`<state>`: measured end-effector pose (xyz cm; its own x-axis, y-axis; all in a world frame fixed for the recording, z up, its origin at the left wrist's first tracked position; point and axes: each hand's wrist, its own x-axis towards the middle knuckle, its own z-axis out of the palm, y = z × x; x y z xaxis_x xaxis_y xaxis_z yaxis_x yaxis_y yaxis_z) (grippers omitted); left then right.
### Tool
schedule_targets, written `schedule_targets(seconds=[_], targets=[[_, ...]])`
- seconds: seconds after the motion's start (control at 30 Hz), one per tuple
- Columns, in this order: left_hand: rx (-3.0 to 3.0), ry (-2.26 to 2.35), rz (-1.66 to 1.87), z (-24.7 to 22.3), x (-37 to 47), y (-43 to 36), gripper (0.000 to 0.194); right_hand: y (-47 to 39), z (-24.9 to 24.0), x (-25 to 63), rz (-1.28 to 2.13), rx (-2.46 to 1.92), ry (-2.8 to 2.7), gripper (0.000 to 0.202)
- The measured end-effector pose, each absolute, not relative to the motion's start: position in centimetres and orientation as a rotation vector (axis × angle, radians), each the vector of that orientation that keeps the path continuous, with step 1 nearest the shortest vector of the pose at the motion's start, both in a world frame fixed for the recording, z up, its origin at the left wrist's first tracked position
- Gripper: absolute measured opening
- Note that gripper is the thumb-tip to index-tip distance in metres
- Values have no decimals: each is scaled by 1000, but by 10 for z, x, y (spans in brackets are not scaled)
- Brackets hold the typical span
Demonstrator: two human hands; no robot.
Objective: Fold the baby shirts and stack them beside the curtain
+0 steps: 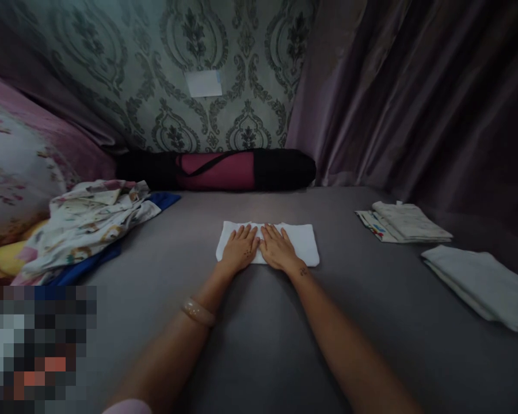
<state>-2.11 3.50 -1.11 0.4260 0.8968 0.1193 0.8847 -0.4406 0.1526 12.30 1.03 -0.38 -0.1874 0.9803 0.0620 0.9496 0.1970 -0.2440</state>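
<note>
Two bare hands rest palm down on a white cloth (306, 244), which lies in the middle of the grey sheet (349, 310). The left hand (242, 248) and the right hand (277, 246) sit side by side, thumbs nearly meeting. Both are flat, fingers extended and only slightly parted, pressing on the fabric and pinching nothing.

From where I stand, the work on this piece looks well along: the cloth is already a wide, low rectangle with fairly straight sides, though its far edge is a little uneven. Whether it needs another fold I cannot tell.

Over on the right, a folded patterned stack (410, 221) and, nearer, a pale folded cloth (483, 282) lie flat, and I take these as pieces already done. At the left, a rumpled printed garment (90, 221) lies heaped with blue fabric (86, 267), so that side seems to be what is left. How many pieces are in the heap I can't make out.

Across the far side, against the patterned wall (246, 57), lies a long black and dark pink bag (220, 171), well apart from the cloth. A purple curtain (349, 86) hangs at the far right. None of these touches the cloth, so I see little in the way; the tangled heap looks the more awkward part. A coarse blur hides the near left corner.
</note>
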Motion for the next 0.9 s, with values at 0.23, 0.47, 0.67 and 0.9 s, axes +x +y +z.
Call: schedule_targets(seconds=[0.23, 0.47, 0.67, 0.9], targets=[[2598, 1912, 487, -5, -30, 28, 61, 3, 5, 145, 43, -2107, -1928, 61], [2432, 1905, 220, -14, -40, 36, 65, 8, -2, 160, 231, -2216, -1943, 65], [2249, 2025, 162, -14, -60, 44, 67, 12, -7, 189, 179, -2382, -1720, 64], [2167, 2089, 221, -11, -59, 44, 68, 11, -4, 199, 192, -2373, -1704, 60]])
